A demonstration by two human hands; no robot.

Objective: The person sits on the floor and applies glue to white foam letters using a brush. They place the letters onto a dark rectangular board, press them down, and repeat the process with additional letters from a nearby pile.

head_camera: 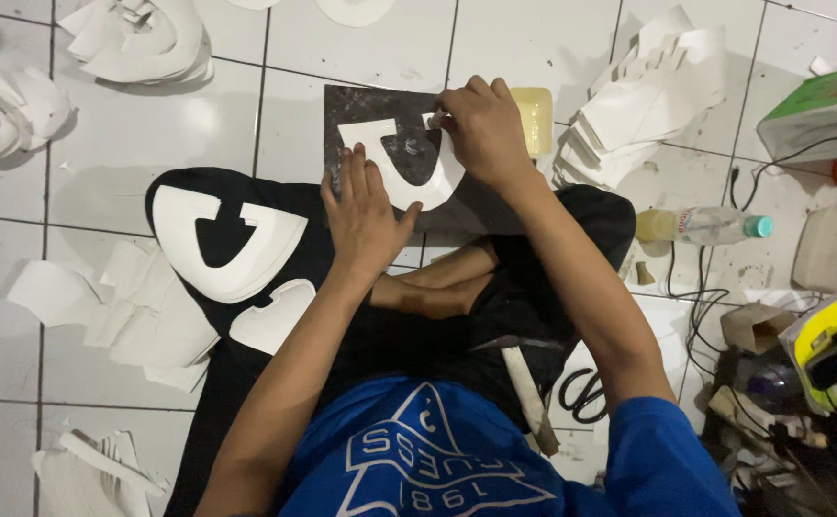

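Both your hands are on the white cutout sitting on the dark slab.

Your left hand is flat, fingers spread out and straight, pressing down on the cutout without gripping anything. Your right hand is curled tight at the cutout's top right corner, fingertips pinched around something small there, can't make out what. The cutout is U-shaped and lies on the slab, right in front of your crossed legs. Yellow block is tucked just behind the right hand. A stack of the same cutouts sits off to the left on black cloth, bottle and scissors to the right.
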